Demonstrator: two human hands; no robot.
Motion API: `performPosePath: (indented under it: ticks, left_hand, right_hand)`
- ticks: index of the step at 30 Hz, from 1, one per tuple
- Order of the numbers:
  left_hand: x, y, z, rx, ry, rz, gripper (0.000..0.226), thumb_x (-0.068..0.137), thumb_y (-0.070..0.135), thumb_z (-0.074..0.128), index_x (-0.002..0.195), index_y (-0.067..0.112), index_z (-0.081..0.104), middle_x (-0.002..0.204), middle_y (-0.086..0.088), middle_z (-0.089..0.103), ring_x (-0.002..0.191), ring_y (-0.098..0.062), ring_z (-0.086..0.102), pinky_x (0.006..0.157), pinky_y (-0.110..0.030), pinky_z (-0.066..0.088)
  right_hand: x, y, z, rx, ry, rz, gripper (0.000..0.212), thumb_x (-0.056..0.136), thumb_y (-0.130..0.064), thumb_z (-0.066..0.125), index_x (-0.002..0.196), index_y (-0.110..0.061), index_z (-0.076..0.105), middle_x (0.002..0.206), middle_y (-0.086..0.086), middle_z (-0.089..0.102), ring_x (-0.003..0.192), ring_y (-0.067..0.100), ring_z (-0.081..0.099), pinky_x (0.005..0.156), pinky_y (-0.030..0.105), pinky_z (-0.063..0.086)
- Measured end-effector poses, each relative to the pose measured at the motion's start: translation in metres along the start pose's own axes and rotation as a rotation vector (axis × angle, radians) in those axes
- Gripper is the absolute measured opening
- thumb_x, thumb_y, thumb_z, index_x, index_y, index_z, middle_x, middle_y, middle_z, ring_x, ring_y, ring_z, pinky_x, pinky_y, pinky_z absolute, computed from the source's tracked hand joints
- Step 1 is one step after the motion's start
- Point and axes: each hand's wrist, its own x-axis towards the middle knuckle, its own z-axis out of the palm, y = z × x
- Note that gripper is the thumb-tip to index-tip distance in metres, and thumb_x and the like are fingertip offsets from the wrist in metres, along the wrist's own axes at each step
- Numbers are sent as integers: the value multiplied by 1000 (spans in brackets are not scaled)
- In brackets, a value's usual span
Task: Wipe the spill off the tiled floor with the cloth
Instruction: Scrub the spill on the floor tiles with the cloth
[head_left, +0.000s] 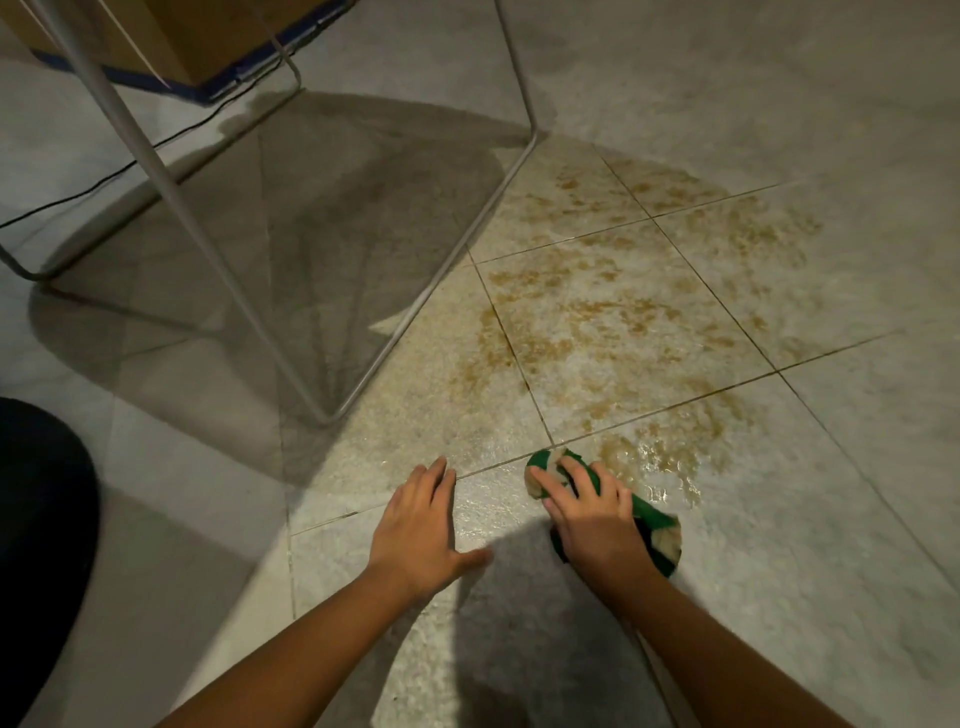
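Observation:
A wide brownish spill (613, 322) spreads over several pale floor tiles (831, 519), with a wet glossy patch at its near edge. My right hand (587, 509) presses a green and beige cloth (652, 525) flat on the floor at that near edge, fingers spread over it. The cloth sticks out beyond my fingertips and behind my wrist. My left hand (421, 525) rests flat on the tile to the left of the cloth, fingers apart, holding nothing.
A white metal wire frame (441, 275) stands on the floor left of the spill, casting a large shadow. A cardboard box (171, 47) with blue tape and a thin black cable (104, 182) lie at the far left. A dark shape (36, 519) fills the left edge.

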Motion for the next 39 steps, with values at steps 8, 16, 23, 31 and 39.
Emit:
performPosePath:
  ticks: [8,16,23,31,39]
  left_hand:
    - [0,0,1,39,-18,8,109,75,77,47,151,15,-2,159,1,-8,147,-20,-7,118,-34,1]
    - [5,3,5,8,52,14,128,52,92,22,151,14,-1,159,0,-6,146,-21,-6,118,-36,-1]
    - [10,11,3,8,-2,-13,116,70,81,47,151,15,-5,159,0,-12,146,-22,-12,119,-37,-2]
    - [11,11,3,36,-5,-7,129,51,94,21,151,16,-4,159,-1,-10,146,-23,-9,119,-38,1]
    - [13,12,-1,-5,32,10,108,72,77,50,151,18,7,159,0,2,146,-22,0,119,-37,9]
  right_hand:
    - [1,4,-12,60,-48,231,37,101,-30,31,120,-18,62,115,15,63,107,36,49,81,53,48]
    - [-29,-21,-7,100,-85,-12,38,81,-34,39,119,-31,44,118,3,52,104,29,41,75,45,52]
    - [17,4,-16,28,-191,113,39,93,-24,43,130,-23,55,128,12,56,112,39,54,89,52,43]
    - [-11,17,-21,77,-122,314,31,91,-24,53,119,-16,63,112,15,65,99,40,61,78,52,48]
    - [-29,-10,-19,103,-236,139,39,81,-31,35,118,-27,47,108,9,65,99,34,54,73,48,52]
